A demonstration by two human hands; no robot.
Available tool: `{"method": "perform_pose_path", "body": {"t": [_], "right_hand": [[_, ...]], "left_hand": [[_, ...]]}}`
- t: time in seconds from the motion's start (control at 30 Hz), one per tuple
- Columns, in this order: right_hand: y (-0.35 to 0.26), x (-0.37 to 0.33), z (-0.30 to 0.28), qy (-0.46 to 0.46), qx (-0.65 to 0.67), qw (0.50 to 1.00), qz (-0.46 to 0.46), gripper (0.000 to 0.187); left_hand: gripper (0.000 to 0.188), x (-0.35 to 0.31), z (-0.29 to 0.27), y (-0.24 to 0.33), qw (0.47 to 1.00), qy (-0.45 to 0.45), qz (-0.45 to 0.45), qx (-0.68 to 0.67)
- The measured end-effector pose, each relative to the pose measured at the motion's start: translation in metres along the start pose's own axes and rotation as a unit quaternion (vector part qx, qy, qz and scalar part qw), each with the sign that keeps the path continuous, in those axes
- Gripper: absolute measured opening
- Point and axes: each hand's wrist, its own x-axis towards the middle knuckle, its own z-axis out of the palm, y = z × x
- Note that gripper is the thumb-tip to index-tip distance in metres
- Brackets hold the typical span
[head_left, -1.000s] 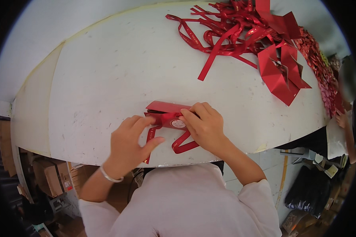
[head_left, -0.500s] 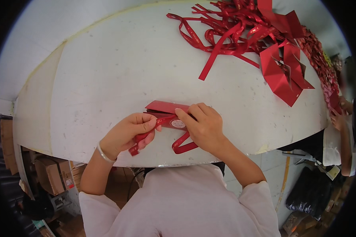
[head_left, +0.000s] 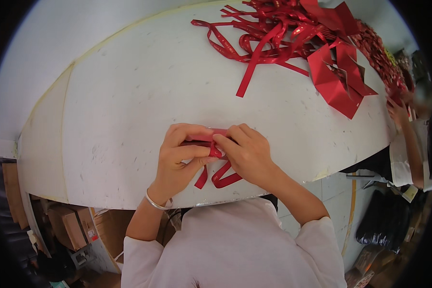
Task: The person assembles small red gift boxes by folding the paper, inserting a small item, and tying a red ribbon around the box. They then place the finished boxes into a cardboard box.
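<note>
Between my hands, close to the table's near edge, is a small red folded cardboard box (head_left: 219, 131), largely covered by my fingers. My left hand (head_left: 180, 150) is closed, its thumb and fingertips pinching a printed red ribbon (head_left: 214, 151) at the middle of the box's near side. Closed over the box's right end, my right hand (head_left: 248, 151) has its thumb against the ribbon by the left fingertips. Ribbon tails hang below the box, one short and one in a bent loop. Whether a knot sits under the fingertips is hidden.
A tangled heap of red ribbons (head_left: 273, 41) lies on the white table (head_left: 125, 110) at the far right, beside unfolded red cardboard pieces (head_left: 335, 81). Beyond is a long pile of red items (head_left: 377, 53). Another person's hand (head_left: 397, 111) is at the right edge. Cartons (head_left: 69, 225) stand below left.
My left hand has moved right and up, bringing its ribbon against the box's middle near my right thumb. A ribbon tail now hangs below it. The view has shifted slightly.
</note>
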Motion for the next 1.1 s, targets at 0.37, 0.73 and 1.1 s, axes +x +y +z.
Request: {"method": "perform_pose_path", "body": {"t": [0.37,0.73,1.1], "right_hand": [[-0.002,0.003,-0.008,-0.009,0.051,0.998,0.041,0.015],[0.003,0.007,-0.026,-0.106,0.151,0.981,0.063,0.019],[0.004,0.020,-0.041,-0.170,0.169,0.967,0.089,0.010]], "left_hand": [[0.002,0.036,-0.026,-0.006,0.964,-0.222,-0.139,-0.035],[0.012,0.030,-0.016,-0.011,0.952,-0.204,-0.145,-0.174],[0.015,0.027,-0.016,-0.013,0.972,-0.201,-0.076,-0.091]]}}
